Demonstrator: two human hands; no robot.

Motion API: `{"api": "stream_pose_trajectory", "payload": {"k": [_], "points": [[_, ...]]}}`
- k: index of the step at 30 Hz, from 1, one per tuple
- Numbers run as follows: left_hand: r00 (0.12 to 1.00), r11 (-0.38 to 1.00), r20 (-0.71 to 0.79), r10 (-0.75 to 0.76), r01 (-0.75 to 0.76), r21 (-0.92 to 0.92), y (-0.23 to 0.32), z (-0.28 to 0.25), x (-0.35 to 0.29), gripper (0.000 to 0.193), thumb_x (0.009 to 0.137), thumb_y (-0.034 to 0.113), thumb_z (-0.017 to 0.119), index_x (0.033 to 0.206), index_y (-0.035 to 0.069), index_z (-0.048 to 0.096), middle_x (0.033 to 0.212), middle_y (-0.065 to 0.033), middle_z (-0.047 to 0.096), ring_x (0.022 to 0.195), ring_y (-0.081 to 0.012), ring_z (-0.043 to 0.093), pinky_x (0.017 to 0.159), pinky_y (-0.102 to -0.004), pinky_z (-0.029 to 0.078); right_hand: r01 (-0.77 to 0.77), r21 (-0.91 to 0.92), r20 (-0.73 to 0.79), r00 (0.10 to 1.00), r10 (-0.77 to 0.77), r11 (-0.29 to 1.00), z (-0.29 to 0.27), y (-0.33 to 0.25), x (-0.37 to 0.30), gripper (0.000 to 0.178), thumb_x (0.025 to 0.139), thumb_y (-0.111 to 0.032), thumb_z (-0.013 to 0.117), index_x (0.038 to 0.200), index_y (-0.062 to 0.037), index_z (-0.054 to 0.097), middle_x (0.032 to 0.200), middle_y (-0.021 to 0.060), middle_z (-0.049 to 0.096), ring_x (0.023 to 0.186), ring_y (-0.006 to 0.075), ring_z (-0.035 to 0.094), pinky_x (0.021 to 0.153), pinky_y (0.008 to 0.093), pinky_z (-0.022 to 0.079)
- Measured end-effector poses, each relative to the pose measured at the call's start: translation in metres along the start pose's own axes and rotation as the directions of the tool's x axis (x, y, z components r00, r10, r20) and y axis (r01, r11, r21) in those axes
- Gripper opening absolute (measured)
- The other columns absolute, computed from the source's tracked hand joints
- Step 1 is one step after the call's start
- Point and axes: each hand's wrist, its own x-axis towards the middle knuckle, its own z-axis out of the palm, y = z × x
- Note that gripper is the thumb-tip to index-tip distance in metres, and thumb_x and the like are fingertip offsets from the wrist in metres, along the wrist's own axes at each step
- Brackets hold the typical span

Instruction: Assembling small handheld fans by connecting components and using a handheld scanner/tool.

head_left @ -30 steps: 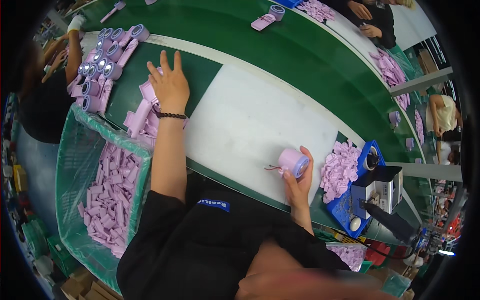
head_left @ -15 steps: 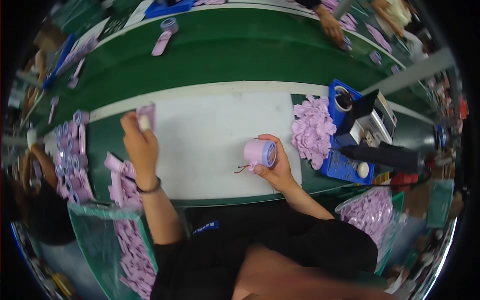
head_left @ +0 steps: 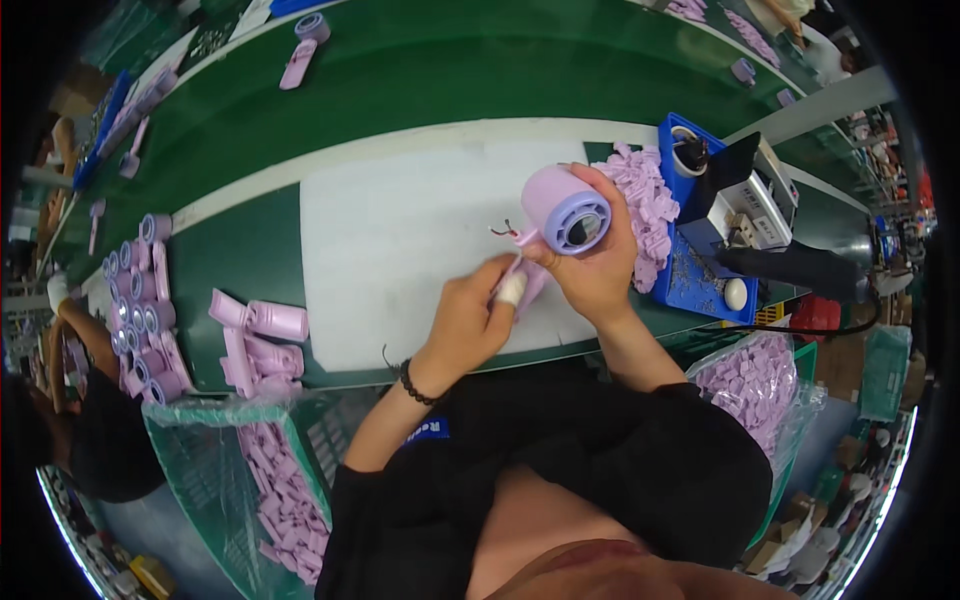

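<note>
My right hand (head_left: 603,275) is closed around a round pink fan head (head_left: 550,195) with a lilac slotted ring, held above the right part of the white mat (head_left: 400,220). The ring faces toward me and to the right. Thin dark and red wires (head_left: 508,231) stick out by its short pink neck. Just below the neck, my left hand (head_left: 462,318) pinches a pink plastic handle shell (head_left: 536,287), partly hidden by the fingers. A pale cover wraps one left fingertip. The shell is close to the neck; I cannot tell whether they touch.
Right of the mat lie a heap of small pink pieces (head_left: 640,190), a blue tray (head_left: 705,290) of screws and a black power screwdriver (head_left: 795,263). At left are loose pink shells (head_left: 270,335) and stacked fan units (head_left: 140,300). Green crates (head_left: 300,440) flank me; a belt (head_left: 430,75) runs beyond.
My left hand has brought the pink shell from the mat's left side rightward to the fan head. My right hand has moved the fan head up and to the right, turning its ring more toward me.
</note>
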Motion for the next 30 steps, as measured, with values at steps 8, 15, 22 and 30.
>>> {"api": "stream_pose_trajectory", "payload": {"k": [8,15,22,30], "points": [[0.958,0.986,-0.244,0.151,-0.164,-0.035,-0.015,0.000,-0.010,0.039,0.075,-0.003,0.061,0.114,-0.002,0.063,0.084,-0.0119,0.071,0.059,-0.0208,0.059,0.055,-0.0283,0.048,-0.255,0.213,0.157,0.962,0.224,0.943,-0.001,0.007,-0.006,0.080,0.075,-0.003,0.081,0.142,-0.0041,0.037,0.134,0.0157,0.049,0.116,0.0267,0.056,0.100,0.0362,0.046],[0.729,0.938,-0.592,0.345,-0.291,0.188,-0.006,0.014,0.016,0.027,0.075,-0.005,0.062,0.103,-0.004,0.064,0.082,-0.0104,0.069,0.065,-0.0196,0.062,0.057,-0.0272,0.049,-0.050,0.103,0.024,0.999,0.048,0.993,0.015,0.012,-0.023,0.075,0.073,0.003,0.077,0.138,-0.0032,0.042,0.133,0.0168,0.051,0.114,0.0269,0.057,0.096,0.0356,0.050],[0.927,0.691,0.045,0.372,-0.309,0.654,0.023,-0.029,0.010,0.025,0.075,0.003,0.068,0.100,-0.002,0.064,0.094,-0.0147,0.069,0.063,-0.0256,0.063,0.055,-0.0311,0.050,0.105,-0.040,0.022,0.994,-0.104,0.994,0.006,-0.002,-0.011,0.061,0.071,0.006,0.071,0.129,-0.0028,0.054,0.132,0.0184,0.052,0.109,0.0274,0.059,0.087,0.0321,0.054],[0.981,0.839,-0.131,0.142,-0.049,0.542,0.042,-0.020,0.005,0.018,0.075,0.001,0.065,0.093,-0.002,0.066,0.075,-0.0151,0.067,0.050,-0.0311,0.055,0.050,-0.0372,0.047,0.489,-0.187,-0.061,0.860,-0.507,0.852,0.020,0.011,-0.017,0.060,0.062,0.006,0.070,0.121,-0.0013,0.060,0.126,0.0226,0.059,0.106,0.0334,0.062,0.084,0.0321,0.055]]}}
